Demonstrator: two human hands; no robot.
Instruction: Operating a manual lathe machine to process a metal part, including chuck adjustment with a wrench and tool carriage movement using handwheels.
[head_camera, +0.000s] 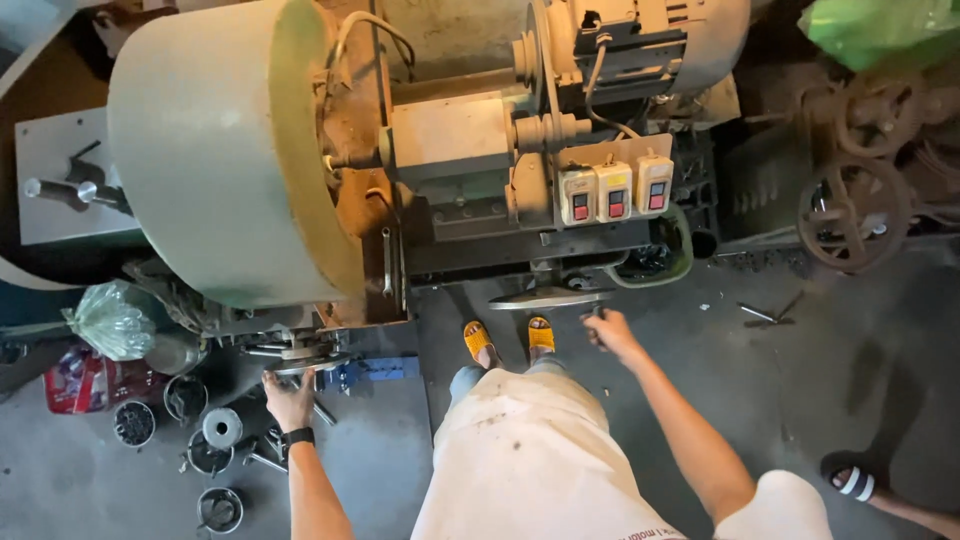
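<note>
I look straight down at a large pale green machine (210, 150) with a motor and belt pulleys (545, 90) on top. My left hand (288, 398), with a black watch on the wrist, rests on the round metal part (305, 358) at the machine's lower left. My right hand (608, 332) is closed around a small metal handle at the end of a flat grey lever plate (545, 298). My feet in yellow sandals (510, 338) stand in front of the machine.
Three switch boxes (614, 190) with red buttons sit on the machine. Several small tins of metal parts (205, 440) stand on the grey floor at left, near a plastic bag (112, 320). Rusty wheels (855, 210) lie at right. Another person's sandalled foot (852, 480) is at lower right.
</note>
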